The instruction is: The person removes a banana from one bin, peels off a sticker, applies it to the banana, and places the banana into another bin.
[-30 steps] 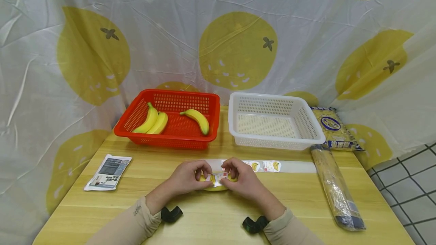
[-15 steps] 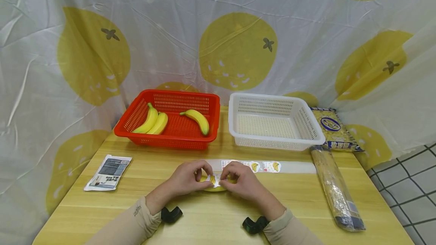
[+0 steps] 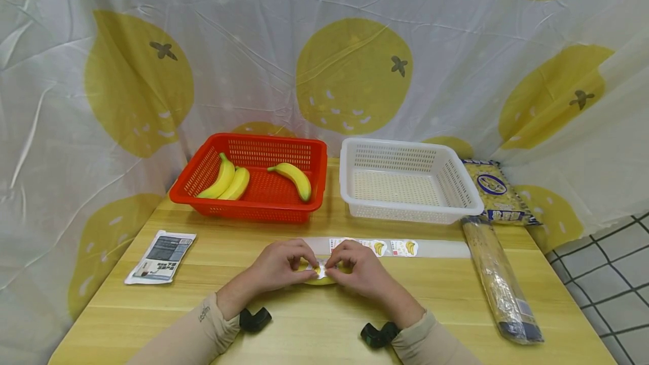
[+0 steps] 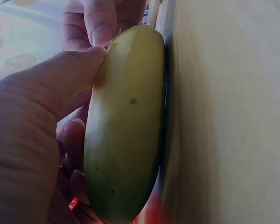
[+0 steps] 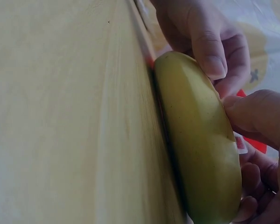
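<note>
A yellow banana (image 3: 322,282) lies on the wooden table in front of the person, with a white banana-picture sticker (image 3: 321,269) on its upper side. My left hand (image 3: 283,264) holds its left part, thumb and index finger at the sticker. From the other side my right hand (image 3: 363,269) grips it, thumb and index tips at the sticker's right end. In the left wrist view the other fingers curl behind the banana (image 4: 126,116). The right wrist view shows the right thumb (image 5: 256,114) along the banana's upper edge; a small white and red corner pokes out below it.
Behind the hands runs a backing strip (image 3: 443,249) with several banana stickers (image 3: 404,248). A red basket (image 3: 253,208) holds 3 bananas; a white basket (image 3: 416,212) stands right of it. Packages lie around: a flat pouch (image 3: 161,257), a long clear packet (image 3: 503,289), a yellow bag (image 3: 493,187).
The right thumb and index finger have shifted slightly left along the sticker, the index finger coming down to it. The left hand and the banana stay in nearly the same place.
</note>
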Motion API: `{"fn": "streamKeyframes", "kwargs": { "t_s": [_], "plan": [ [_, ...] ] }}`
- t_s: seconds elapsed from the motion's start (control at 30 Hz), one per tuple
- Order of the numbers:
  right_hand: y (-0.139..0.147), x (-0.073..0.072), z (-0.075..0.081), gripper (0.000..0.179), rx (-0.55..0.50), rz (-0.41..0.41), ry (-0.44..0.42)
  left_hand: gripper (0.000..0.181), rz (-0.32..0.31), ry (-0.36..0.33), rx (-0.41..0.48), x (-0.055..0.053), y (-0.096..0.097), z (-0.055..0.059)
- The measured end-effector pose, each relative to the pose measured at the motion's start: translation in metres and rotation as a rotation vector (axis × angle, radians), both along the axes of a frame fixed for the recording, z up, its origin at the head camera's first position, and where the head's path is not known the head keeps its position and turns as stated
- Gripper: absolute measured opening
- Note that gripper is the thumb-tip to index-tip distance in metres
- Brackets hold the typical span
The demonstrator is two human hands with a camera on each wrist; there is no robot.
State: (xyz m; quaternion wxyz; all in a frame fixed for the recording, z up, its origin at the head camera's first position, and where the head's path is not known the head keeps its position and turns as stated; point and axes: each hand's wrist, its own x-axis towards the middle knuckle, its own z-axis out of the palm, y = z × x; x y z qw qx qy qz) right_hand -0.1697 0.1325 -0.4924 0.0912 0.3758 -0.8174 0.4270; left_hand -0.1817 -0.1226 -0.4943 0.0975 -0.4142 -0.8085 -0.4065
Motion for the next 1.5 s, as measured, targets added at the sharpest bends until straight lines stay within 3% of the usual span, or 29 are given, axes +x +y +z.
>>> {"fn": "streamKeyframes", "kwargs": {
  "t_s": [0.43,0.73,1.1,1.2,1.4,1.5],
  "plan": [
    [0.001,0.003,0.006,0.012,0.106,-0.047,0.072,0.015,0.083,-0.014,-0.160,0.004,-0.001,0.007],
    [0.004,0.001,0.007,0.015,0.137,-0.034,0.091,0.015,0.121,-0.033,-0.192,0.004,-0.002,0.008],
    [0.010,0.001,0.014,0.024,0.231,-0.045,-0.007,0.020,0.199,0.000,-0.226,0.006,-0.001,0.010],
    [0.011,0.001,0.017,0.026,0.251,-0.034,-0.015,0.017,0.192,-0.028,-0.183,0.005,-0.002,0.009],
    [0.019,0.001,0.020,0.025,0.273,-0.009,-0.047,0.007,0.222,-0.215,0.033,0.004,-0.004,0.009],
    [0.027,0.003,0.020,0.024,0.290,-0.015,-0.074,0.012,0.238,-0.301,0.104,0.000,-0.002,0.011]
  ]
}}
